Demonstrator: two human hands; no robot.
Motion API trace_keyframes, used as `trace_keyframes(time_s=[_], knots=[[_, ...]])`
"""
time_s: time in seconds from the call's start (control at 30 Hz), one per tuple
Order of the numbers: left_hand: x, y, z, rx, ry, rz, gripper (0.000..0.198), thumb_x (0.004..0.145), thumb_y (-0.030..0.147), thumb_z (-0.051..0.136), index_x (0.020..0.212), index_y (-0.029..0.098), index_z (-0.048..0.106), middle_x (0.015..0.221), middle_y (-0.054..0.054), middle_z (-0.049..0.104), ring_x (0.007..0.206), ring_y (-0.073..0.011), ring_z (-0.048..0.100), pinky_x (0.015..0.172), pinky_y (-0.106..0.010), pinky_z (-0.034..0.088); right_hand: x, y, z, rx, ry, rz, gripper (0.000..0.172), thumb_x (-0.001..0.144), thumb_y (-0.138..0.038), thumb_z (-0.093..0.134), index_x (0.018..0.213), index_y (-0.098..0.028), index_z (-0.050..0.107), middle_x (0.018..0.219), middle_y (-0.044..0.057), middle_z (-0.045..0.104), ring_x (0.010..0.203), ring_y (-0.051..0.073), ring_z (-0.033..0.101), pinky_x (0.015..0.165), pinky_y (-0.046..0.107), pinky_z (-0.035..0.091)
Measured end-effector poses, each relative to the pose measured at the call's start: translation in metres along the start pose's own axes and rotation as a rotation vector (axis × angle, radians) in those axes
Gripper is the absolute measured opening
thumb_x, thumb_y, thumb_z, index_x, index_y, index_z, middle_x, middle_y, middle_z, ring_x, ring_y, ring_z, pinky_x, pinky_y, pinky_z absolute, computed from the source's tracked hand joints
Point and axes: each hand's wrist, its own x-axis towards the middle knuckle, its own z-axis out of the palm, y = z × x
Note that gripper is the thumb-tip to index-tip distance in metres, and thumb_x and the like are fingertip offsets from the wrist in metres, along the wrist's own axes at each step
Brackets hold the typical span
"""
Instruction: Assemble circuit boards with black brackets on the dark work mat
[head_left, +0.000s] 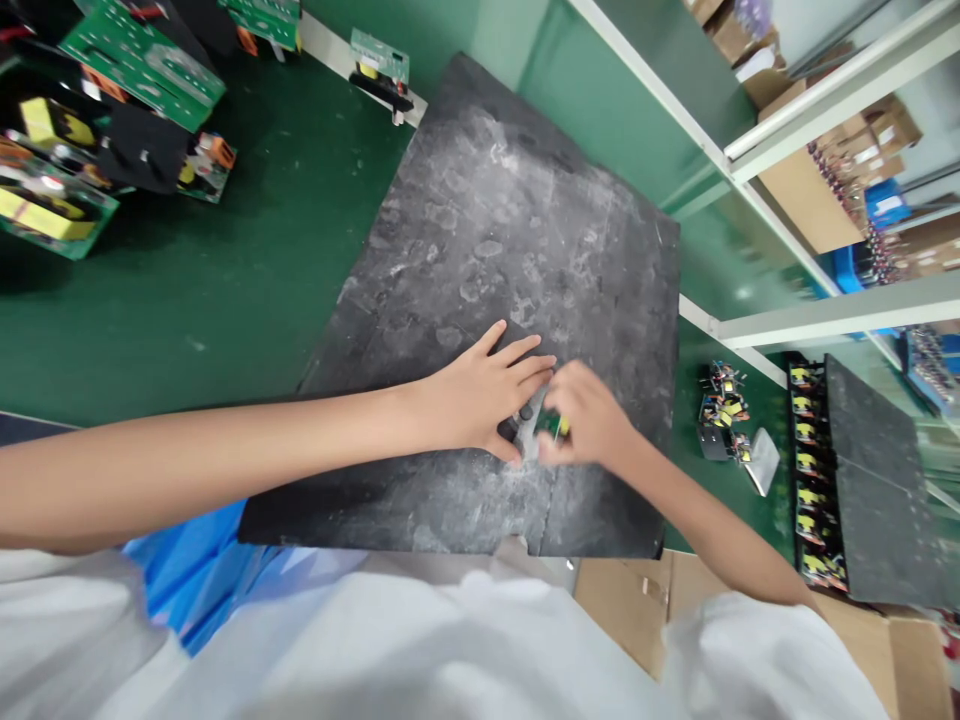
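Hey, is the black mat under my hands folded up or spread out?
The black mat is spread out: its broad, scuffed surface lies open beneath the left hand and right hand.

The surface is green. A big black mat lies in the middle, scuffed white. Green boards are bunched at ten o'clock, one small board is at eleven, and more parts sit at three.
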Motion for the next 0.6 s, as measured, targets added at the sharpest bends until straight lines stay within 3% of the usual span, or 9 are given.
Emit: trace_keyframes(time_s=[0.07,0.2,0.33,0.47,0.6], knots=[[0.0003,-0.0001,0.0,-0.001,-0.003,0.0,0.099,0.067,0.062,0.071,0.14,0.006,0.036,0.147,-0.014,0.034,0.139,-0.0343,0.019,0.113,-0.059,0.009,-0.0009,0.0013,0.0001,-0.007,0.032,0.043,0.013,0.075,-0.028,0.046,0.079,-0.02,0.037,0.072,0.004,0.04,0.069,0.021,0.04,0.06,0.035,0.04],[0.0009,-0.0002,0.0009,-0.01,-0.009,-0.004,0.1,0.067,0.062,0.072,0.141,0.006,0.035,0.147,-0.013,0.033,0.139,-0.0337,0.019,0.113,-0.059,0.01,-0.003,0.0019,0.0009,0.011,-0.019,-0.026,0.013,0.074,-0.03,0.045,0.077,-0.02,0.036,0.069,0.003,0.037,0.065,0.02,0.037,0.056,0.034,0.037],[0.0003,-0.0005,0.0026,-0.008,0.008,0.003,0.102,0.064,0.064,0.073,0.14,0.005,0.036,0.147,-0.013,0.033,0.139,-0.0345,0.019,0.113,-0.06,0.009,-0.0027,0.0023,0.0005,0.002,0.042,0.078,0.012,0.075,-0.028,0.046,0.08,-0.02,0.037,0.072,0.003,0.039,0.069,0.02,0.039,0.06,0.034,0.039],[-0.0007,-0.0006,0.0023,-0.005,0.013,0.001,0.101,0.065,0.064,0.072,0.14,0.006,0.036,0.147,-0.013,0.034,0.139,-0.0341,0.019,0.113,-0.059,0.01,-0.0001,-0.001,-0.0004,0.012,-0.025,-0.02,0.014,0.071,-0.028,0.047,0.075,-0.021,0.035,0.069,0.003,0.036,0.066,0.02,0.037,0.057,0.033,0.035],[-0.0006,-0.0002,0.0016,-0.004,0.006,0.001,0.1,0.064,0.064,0.072,0.139,0.007,0.039,0.146,-0.014,0.035,0.139,-0.0346,0.02,0.113,-0.059,0.01,0.0001,-0.0025,-0.0001,0.005,0.026,0.051,0.013,0.074,-0.027,0.047,0.076,-0.021,0.036,0.07,0.003,0.038,0.068,0.02,0.038,0.059,0.034,0.037]])
